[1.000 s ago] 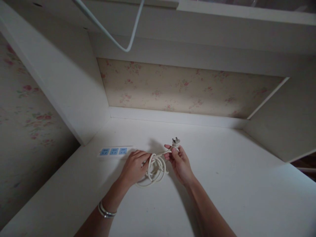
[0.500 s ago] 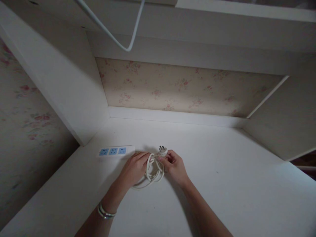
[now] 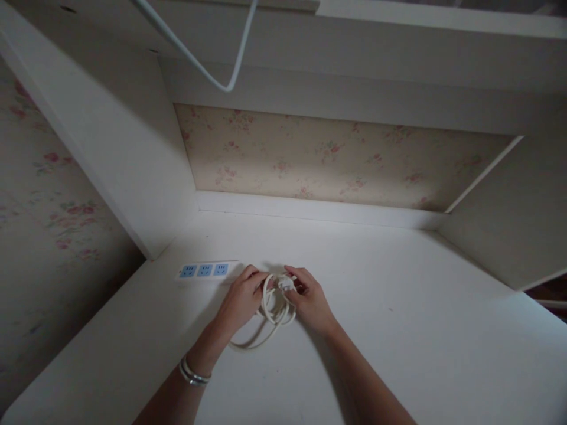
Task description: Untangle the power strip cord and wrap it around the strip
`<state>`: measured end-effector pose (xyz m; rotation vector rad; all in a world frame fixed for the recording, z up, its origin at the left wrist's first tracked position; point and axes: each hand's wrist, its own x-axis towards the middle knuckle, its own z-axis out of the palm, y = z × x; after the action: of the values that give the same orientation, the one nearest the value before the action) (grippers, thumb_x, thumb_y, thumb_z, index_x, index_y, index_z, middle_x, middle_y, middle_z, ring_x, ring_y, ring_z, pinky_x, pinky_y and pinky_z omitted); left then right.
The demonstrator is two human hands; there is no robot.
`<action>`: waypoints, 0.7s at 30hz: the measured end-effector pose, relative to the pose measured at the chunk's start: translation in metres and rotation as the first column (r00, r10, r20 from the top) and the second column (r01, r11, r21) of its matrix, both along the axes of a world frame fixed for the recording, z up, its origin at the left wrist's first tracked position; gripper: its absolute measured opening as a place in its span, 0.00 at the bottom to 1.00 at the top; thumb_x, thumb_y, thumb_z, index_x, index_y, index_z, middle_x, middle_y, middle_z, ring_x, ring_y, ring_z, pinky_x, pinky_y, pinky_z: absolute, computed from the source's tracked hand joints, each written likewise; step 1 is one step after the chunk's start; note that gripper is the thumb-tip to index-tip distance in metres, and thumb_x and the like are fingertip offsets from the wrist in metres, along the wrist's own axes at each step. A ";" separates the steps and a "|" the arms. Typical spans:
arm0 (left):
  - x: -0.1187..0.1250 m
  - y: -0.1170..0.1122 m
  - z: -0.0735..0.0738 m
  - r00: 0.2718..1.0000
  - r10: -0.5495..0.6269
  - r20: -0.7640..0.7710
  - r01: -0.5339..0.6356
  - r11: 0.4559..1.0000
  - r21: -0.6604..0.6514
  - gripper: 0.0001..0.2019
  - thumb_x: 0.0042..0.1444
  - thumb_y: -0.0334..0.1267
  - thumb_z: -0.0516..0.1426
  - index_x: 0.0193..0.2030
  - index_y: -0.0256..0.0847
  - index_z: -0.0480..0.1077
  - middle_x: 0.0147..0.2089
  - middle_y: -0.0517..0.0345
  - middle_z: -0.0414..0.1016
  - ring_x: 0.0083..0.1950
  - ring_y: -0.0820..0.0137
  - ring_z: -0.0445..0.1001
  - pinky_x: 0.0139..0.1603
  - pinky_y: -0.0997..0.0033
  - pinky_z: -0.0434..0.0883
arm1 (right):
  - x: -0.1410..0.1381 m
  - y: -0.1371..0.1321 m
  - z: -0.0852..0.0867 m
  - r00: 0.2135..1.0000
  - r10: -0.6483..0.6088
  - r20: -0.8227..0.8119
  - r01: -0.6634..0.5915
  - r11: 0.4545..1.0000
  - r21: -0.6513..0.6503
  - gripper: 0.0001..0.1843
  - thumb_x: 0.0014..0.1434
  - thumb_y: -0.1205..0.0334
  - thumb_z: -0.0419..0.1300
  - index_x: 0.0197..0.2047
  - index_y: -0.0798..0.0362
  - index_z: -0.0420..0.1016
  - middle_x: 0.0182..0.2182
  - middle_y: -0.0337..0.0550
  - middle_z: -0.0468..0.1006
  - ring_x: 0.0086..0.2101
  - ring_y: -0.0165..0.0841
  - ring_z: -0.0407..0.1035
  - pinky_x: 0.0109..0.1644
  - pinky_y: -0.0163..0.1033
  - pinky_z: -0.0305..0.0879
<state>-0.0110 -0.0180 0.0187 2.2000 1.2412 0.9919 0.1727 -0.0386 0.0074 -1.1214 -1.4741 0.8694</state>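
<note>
A white power cord (image 3: 275,319) hangs in loose loops between my two hands, just over the white desk. My left hand (image 3: 243,298) is closed on the left side of the loops. Held in my right hand (image 3: 312,300) is the cord's white plug (image 3: 286,284), at the top of the loops; its prongs are hard to make out. A white power strip (image 3: 208,270) with blue sockets lies flat on the desk, just beyond my left hand, which hides its right end.
The white desk (image 3: 390,348) has side panels (image 3: 146,153) left and right. An overhead shelf (image 3: 354,65) spans the back, with a bent white rod (image 3: 228,88) hanging down in front. Floral wallpaper (image 3: 283,156) shows behind.
The plug has turned and moved down and left, in toward the loops; its prongs no longer point up clearly. A lower loop of cord now hangs wider. The power strip stays put.
</note>
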 end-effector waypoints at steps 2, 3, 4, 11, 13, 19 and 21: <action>-0.001 0.002 -0.002 1.000 0.029 0.007 -0.029 1.000 0.008 0.13 0.60 0.31 0.51 0.44 0.46 0.74 0.38 0.56 0.69 0.39 0.71 0.70 0.43 0.72 0.69 | 0.000 0.000 0.000 0.997 -0.013 -0.070 0.011 0.999 -0.038 0.19 0.54 0.60 0.61 0.50 0.46 0.71 0.40 0.42 0.72 0.35 0.32 0.65 0.38 0.38 0.63; -0.001 0.004 -0.003 0.999 0.048 0.011 -0.048 0.999 0.014 0.14 0.59 0.29 0.50 0.45 0.46 0.74 0.38 0.56 0.70 0.40 0.70 0.70 0.43 0.72 0.69 | 0.001 0.000 0.002 0.994 -0.043 -0.096 0.038 0.998 -0.047 0.17 0.54 0.60 0.61 0.48 0.46 0.71 0.38 0.42 0.72 0.35 0.33 0.65 0.38 0.38 0.63; -0.002 0.005 -0.004 0.997 0.071 0.018 -0.071 0.997 0.020 0.15 0.59 0.28 0.50 0.45 0.46 0.74 0.39 0.56 0.70 0.40 0.70 0.70 0.44 0.71 0.69 | 0.002 -0.001 0.003 0.990 -0.092 -0.106 0.088 0.995 -0.038 0.15 0.54 0.60 0.61 0.46 0.47 0.70 0.37 0.41 0.72 0.35 0.33 0.65 0.38 0.39 0.63; -0.003 0.007 -0.007 0.980 0.197 0.000 -0.197 0.980 0.016 0.16 0.57 0.25 0.49 0.43 0.44 0.74 0.40 0.56 0.72 0.42 0.69 0.71 0.46 0.69 0.69 | 0.000 -0.014 0.013 0.917 -0.202 0.343 0.087 0.942 0.323 0.07 0.57 0.54 0.61 0.33 0.48 0.75 0.28 0.41 0.72 0.33 0.35 0.62 0.40 0.42 0.55; -0.003 0.007 -0.005 0.979 0.205 -0.006 -0.205 0.978 0.034 0.15 0.57 0.26 0.50 0.43 0.44 0.74 0.39 0.56 0.72 0.42 0.69 0.71 0.45 0.69 0.69 | -0.008 -0.018 0.012 0.844 -0.160 0.512 -0.042 0.932 0.361 0.09 0.55 0.52 0.63 0.35 0.46 0.78 0.29 0.42 0.74 0.33 0.36 0.62 0.40 0.43 0.53; -0.002 0.007 -0.001 0.979 0.204 0.017 -0.204 0.976 0.075 0.12 0.59 0.30 0.50 0.40 0.43 0.75 0.39 0.55 0.74 0.42 0.68 0.71 0.46 0.67 0.68 | -0.016 -0.019 0.009 0.815 -0.172 0.553 -0.038 0.937 0.348 0.14 0.64 0.58 0.53 0.31 0.48 0.77 0.26 0.42 0.74 0.32 0.34 0.64 0.38 0.42 0.51; -0.002 0.007 0.000 0.982 0.186 0.021 -0.187 0.980 0.072 0.12 0.59 0.30 0.51 0.40 0.43 0.75 0.39 0.55 0.75 0.42 0.68 0.72 0.45 0.68 0.68 | -0.013 -0.017 0.010 0.837 -0.184 0.515 -0.001 0.941 0.338 0.12 0.63 0.55 0.55 0.32 0.48 0.77 0.28 0.42 0.75 0.33 0.34 0.65 0.40 0.42 0.51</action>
<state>-0.0130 -0.0111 0.0187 2.1572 1.4472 1.1408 0.1598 -0.0558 0.0178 -1.2266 -1.9207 0.2127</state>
